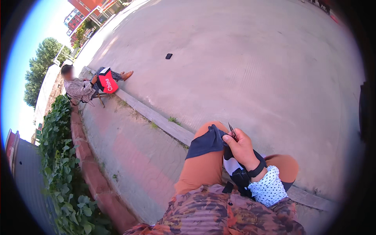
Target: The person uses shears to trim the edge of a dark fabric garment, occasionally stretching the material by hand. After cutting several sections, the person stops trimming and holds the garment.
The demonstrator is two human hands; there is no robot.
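The right hand [242, 147] is curled nearly closed above the lap, thumb and forefinger pressed together, gripping a slim dark pointed metal tool [232, 131] whose tip sticks up past the fingers. Its thumb also meets the raised fold of a dark navy cloth [205, 144] that lies across the left thigh by the knee of the orange-brown trousers [199, 172]; whether this cloth is loose or sewn on, I cannot tell. The left hand is out of sight, so how far open it is and what it holds cannot be told.

A plain-looking black wristband [257, 168] circles the right wrist, just above a white sleeve cuff with dark dots [268, 186]. White and black material [231, 163] hangs below the hand, between the knees.

The clearest writing is on a red bag with black and white parts [106, 81]: large white letters run along its red side. It rests on the lap of a seated person in patterned clothes [80, 89], beside the long pale stone kerb [156, 115]. A small black object [169, 56] lies on the grey concrete pavement [243, 70]; any marking is too small to read.
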